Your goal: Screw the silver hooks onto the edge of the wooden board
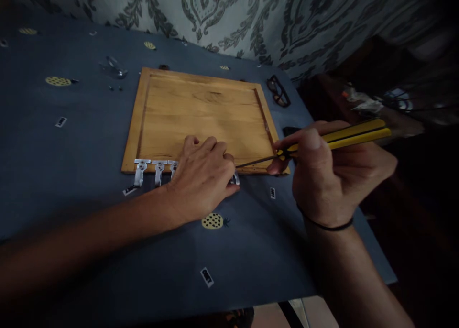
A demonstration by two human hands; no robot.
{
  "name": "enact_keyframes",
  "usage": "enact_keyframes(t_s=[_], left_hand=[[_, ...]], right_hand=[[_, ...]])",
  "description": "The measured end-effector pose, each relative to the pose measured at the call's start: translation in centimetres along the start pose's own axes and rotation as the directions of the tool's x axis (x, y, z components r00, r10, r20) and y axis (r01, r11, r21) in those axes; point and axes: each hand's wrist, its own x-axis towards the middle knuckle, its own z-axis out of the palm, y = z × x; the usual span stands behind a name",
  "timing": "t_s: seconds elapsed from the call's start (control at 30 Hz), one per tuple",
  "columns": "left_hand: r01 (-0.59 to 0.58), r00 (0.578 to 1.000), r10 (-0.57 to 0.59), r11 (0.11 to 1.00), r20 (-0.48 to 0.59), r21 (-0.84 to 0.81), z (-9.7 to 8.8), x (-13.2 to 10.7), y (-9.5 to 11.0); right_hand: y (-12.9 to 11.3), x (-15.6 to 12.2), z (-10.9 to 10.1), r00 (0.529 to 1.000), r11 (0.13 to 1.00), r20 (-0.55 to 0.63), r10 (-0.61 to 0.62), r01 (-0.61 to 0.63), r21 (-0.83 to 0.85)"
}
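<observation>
A rectangular wooden board (201, 115) with a raised frame lies on the cloth. Several silver metal hooks (142, 166) with T-shaped plates sit along its near edge. My left hand (206, 175) rests over that edge with bent fingers. Another metal hook (235, 179) pokes out between its index finger and thumb, mostly hidden by the hand. My right hand (326, 170) grips a screwdriver (353, 133) by its yellow and black handle. The thin shaft slants left across the frame, its tip beside my left index finger, close to that hook; contact cannot be made out.
Blue-grey cloth with pineapple prints covers the table (89, 251). Beyond the board's left corner lie a clear shiny packet (116, 69) and small screws (115, 88). Eyeglasses (278, 91) lie at the right. A patterned curtain (215, 17) hangs behind; dark clutter stands right of the table.
</observation>
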Motion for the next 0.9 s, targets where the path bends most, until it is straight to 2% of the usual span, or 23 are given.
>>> enact_keyframes(t_s=[0.23, 0.37, 0.73, 0.9], left_hand=[[-0.009, 1.000, 0.009, 1.000, -0.005, 0.008, 0.06, -0.04, -0.08], [-0.013, 1.000, 0.013, 1.000, -0.009, 0.010, 0.04, -0.04, 0.01], [-0.001, 1.000, 0.001, 1.000, 0.018, 0.001, -0.26, 0.13, 0.10], [0.003, 1.000, -0.003, 1.000, 0.025, 0.002, -0.27, 0.15, 0.11]], right_hand=[[-0.02, 0.05, 0.22, 0.998, 0.998, -0.028, -0.055, 0.054, -0.023], [-0.05, 0.02, 0.36, 0.998, 0.999, -0.050, -0.033, 0.034, 0.028], [0.03, -0.36, 0.33, 1.000, 1.000, 0.026, -0.002, 0.002, 0.003], [0.09, -0.35, 0.36, 1.000, 1.000, 0.016, -0.002, 0.002, 0.013]])
